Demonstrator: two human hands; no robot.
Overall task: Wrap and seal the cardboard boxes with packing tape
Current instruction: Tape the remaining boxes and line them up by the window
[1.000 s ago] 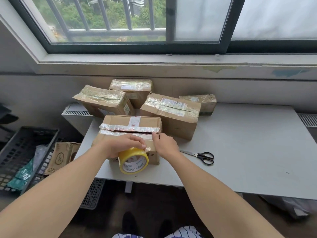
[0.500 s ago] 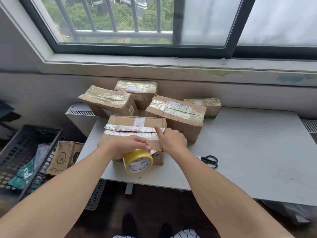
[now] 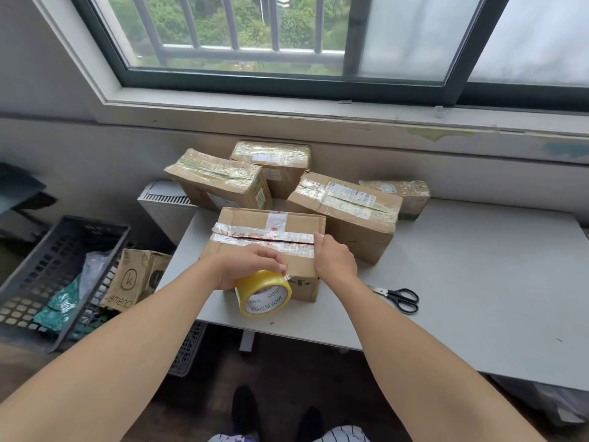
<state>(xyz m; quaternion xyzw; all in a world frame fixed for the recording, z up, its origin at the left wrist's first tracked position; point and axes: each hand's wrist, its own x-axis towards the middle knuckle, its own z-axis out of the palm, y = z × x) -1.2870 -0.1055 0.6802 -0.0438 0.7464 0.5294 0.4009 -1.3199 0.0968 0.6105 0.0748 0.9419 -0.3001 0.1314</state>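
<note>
Yellow tape roll gripped in my left hand, right hand pressing the box beneath; four boxes beyond them look wrapped, this one hardly begun

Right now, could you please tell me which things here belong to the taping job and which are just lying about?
Job: front box, tape roll, left hand, right hand, scissors, taped boxes behind.
Lying about: black crate, loose carton, green bag.

Six boxes (one off table), one tape roll, one scissors.
</note>
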